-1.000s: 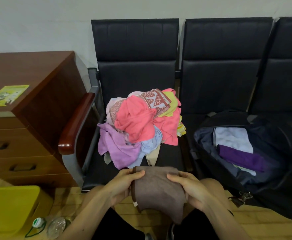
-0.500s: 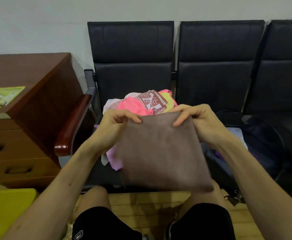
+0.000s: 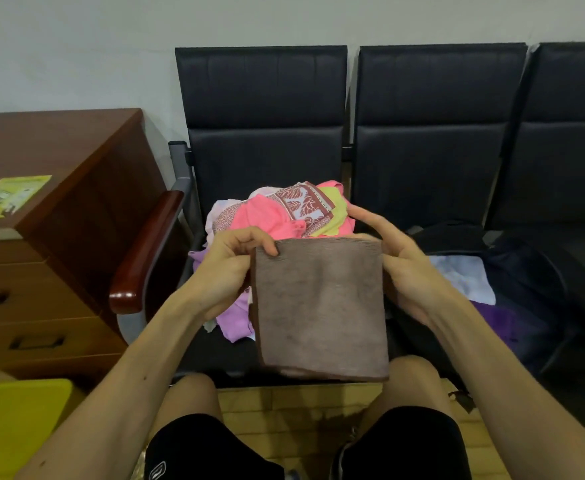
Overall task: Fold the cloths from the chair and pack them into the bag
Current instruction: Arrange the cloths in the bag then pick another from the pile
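A folded brown cloth [image 3: 320, 306] hangs in front of me above my knees. My left hand [image 3: 228, 268] pinches its top left corner. My right hand [image 3: 402, 268] holds the top right edge, with the index finger stretched out over it. Behind the cloth a pile of pink, purple, yellow and patterned cloths [image 3: 280, 216] lies on the left black chair [image 3: 263, 98]. On the seat to the right stands an open dark bag [image 3: 533, 306] holding a white cloth [image 3: 464, 277] and a purple cloth [image 3: 499, 320].
A brown wooden drawer cabinet [image 3: 52, 237] stands at the left with a green leaflet [image 3: 10, 195] on top. The chair's wooden armrest [image 3: 145, 254] lies between them. A yellow bin [image 3: 14, 424] sits on the floor at lower left. More black seats [image 3: 436, 116] line the wall.
Both hands lifted the brown cloth from my lap to chest height, then brought it in narrower, folded to a smaller rectangle. My right index finger now points out.
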`<action>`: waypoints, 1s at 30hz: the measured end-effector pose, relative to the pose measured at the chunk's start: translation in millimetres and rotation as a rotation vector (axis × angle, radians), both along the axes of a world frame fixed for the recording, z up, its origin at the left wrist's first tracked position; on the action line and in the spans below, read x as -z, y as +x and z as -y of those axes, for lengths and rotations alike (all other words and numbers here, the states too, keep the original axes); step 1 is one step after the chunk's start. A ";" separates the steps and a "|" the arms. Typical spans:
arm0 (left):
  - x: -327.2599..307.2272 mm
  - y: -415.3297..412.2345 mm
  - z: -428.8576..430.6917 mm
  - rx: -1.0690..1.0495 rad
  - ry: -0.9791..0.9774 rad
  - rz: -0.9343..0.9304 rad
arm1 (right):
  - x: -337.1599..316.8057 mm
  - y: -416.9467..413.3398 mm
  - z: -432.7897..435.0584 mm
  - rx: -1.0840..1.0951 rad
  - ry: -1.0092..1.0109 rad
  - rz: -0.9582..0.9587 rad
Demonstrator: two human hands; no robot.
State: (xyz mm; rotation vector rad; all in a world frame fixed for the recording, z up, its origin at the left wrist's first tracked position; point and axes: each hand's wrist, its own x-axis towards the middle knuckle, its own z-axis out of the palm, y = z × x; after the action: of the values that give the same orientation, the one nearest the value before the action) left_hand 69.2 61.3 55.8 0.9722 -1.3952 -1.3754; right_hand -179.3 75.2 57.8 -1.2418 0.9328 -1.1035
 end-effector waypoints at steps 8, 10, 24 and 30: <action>13.7 -9.0 -3.8 -0.050 0.127 -0.049 | 55.3 24.9 -30.6 -0.129 0.484 0.512; 18.4 -8.1 -3.3 -0.068 0.165 -0.037 | 60.4 27.3 -33.8 -0.107 0.435 0.368; 66.1 -22.2 -41.4 0.069 0.748 -0.365 | 67.7 22.9 -42.1 0.095 0.388 0.173; 92.1 -23.1 -46.3 0.062 0.602 0.058 | 88.9 11.9 -49.3 0.066 0.565 0.018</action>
State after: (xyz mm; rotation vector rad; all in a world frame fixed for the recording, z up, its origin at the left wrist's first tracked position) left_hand 46.1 107.6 -36.4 1.3657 -1.0683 -1.8800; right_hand -167.5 124.5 -31.0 -0.7393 1.1764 -0.8165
